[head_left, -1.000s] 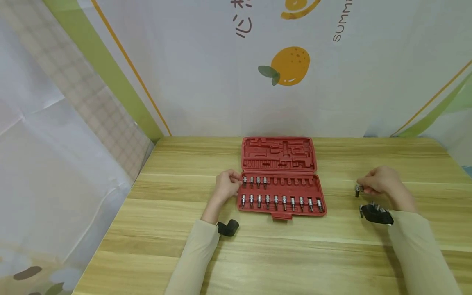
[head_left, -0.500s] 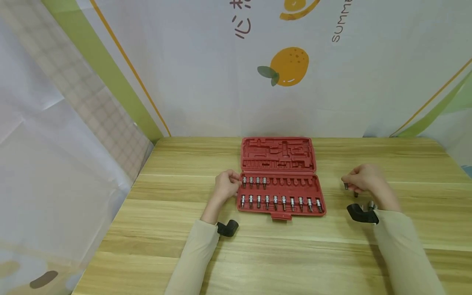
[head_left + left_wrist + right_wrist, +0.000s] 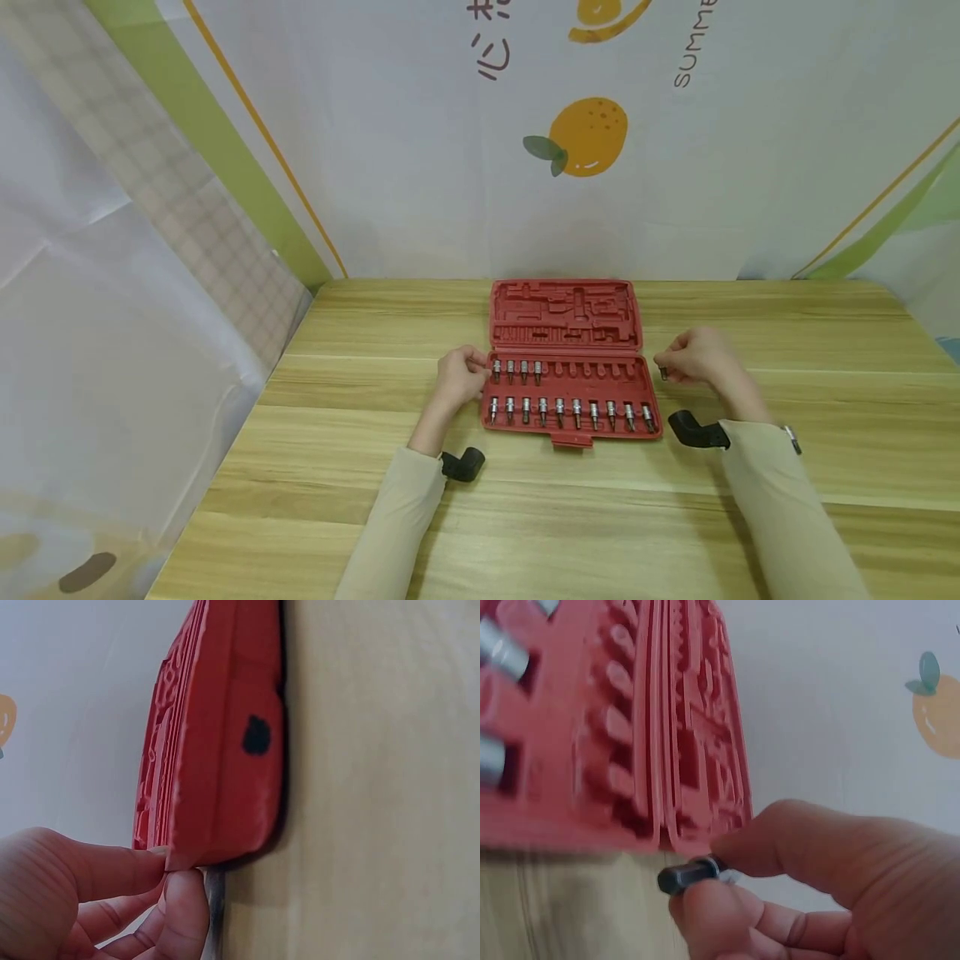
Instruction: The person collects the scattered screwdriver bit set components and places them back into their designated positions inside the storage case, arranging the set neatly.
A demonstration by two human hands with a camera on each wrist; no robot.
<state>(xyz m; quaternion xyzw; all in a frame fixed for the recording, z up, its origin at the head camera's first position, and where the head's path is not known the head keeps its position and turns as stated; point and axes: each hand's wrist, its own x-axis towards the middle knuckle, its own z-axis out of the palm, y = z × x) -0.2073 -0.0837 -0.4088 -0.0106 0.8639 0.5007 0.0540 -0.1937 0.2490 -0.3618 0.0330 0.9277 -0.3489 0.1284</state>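
A red tool case lies unfolded on the table, with bit sockets in its front tray: a full lower row and several at the left of the upper row. My left hand pinches the case's left edge between thumb and fingers; the left wrist view shows this grip at a corner of the case. My right hand, just off the case's right edge, holds a bit socket between thumb and fingertips. Its dark, hex-looking tip points out from the fingers.
Another bit socket lies on the wooden table beside the right sleeve, partly hidden by it. Behind the table hangs a white cloth printed with fruit. Black wrist mounts sit at both cuffs.
My right hand has moved left across the table to the case's right side, carrying the bit socket. The left hand stays at the case's left edge, and the case has hardly moved.
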